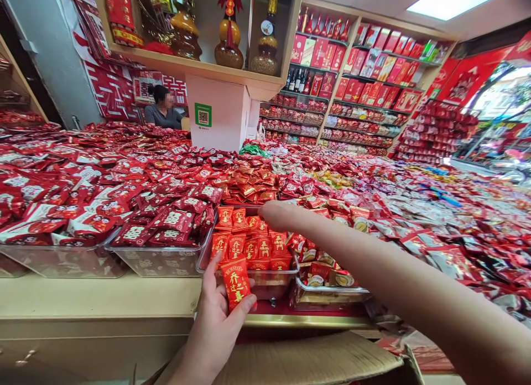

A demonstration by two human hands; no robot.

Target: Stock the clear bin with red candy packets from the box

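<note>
My left hand (219,313) pinches a small red packet (236,285) with gold lettering, held upright just in front of a clear plastic bin (265,276). Matching red packets (251,245) stand in rows inside that bin. My right arm reaches across from the right, and my right hand (279,214) is over the back part of the same bin. Its fingers point down and away, hidden behind the wrist, so whether they hold anything does not show.
An open cardboard box (315,360) sits below the counter edge (95,299). Neighbouring bins hold dark red packets (174,224) and red-and-gold packets (321,271). A glass-fronted cabinet (199,64) overhangs the display. Behind the counter is a person (164,111); stocked shelves (348,69) line the back.
</note>
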